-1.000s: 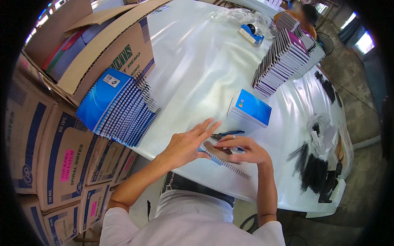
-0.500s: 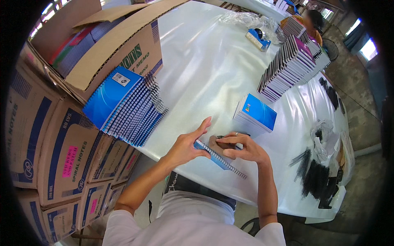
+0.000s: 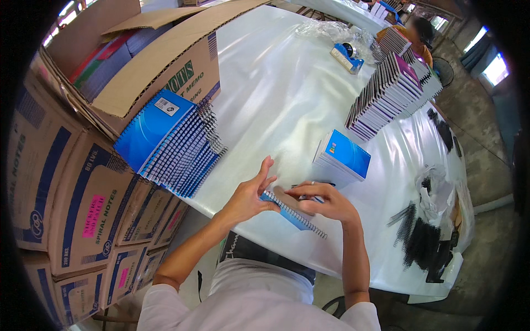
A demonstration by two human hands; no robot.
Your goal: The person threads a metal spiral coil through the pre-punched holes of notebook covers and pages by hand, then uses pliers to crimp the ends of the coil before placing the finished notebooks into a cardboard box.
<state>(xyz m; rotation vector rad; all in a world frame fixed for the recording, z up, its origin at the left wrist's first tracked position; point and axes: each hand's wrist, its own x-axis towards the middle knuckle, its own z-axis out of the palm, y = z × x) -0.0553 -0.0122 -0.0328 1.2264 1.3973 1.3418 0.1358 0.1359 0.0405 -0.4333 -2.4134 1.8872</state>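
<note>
A small blue notebook (image 3: 293,219) lies at the table's near edge, a loose wire coil (image 3: 314,229) running along its side and past its near end. My left hand (image 3: 249,197) grips the far left end, thumb on the notebook and index finger raised. Over the coiled side, my right hand (image 3: 327,199) is closed with bent fingers on a flat brown piece (image 3: 288,199) pressed against the coil. What the piece is I cannot make out. Behind the right fingers shows part of a dark, thin object (image 3: 329,184), mostly hidden.
Blue spiral notebooks (image 3: 160,129) stand stacked at left before an open carton (image 3: 187,71); more cartons (image 3: 83,204) are piled below. Further right are a short notebook stack (image 3: 345,154), a tall one (image 3: 383,94), a tape dispenser (image 3: 346,58) and black coils (image 3: 422,240). A person (image 3: 422,41) sits beyond.
My left hand has shifted slightly left, its fingers drawn in. The right hand and brown piece have moved a little along the coil. The view has shifted slightly.
</note>
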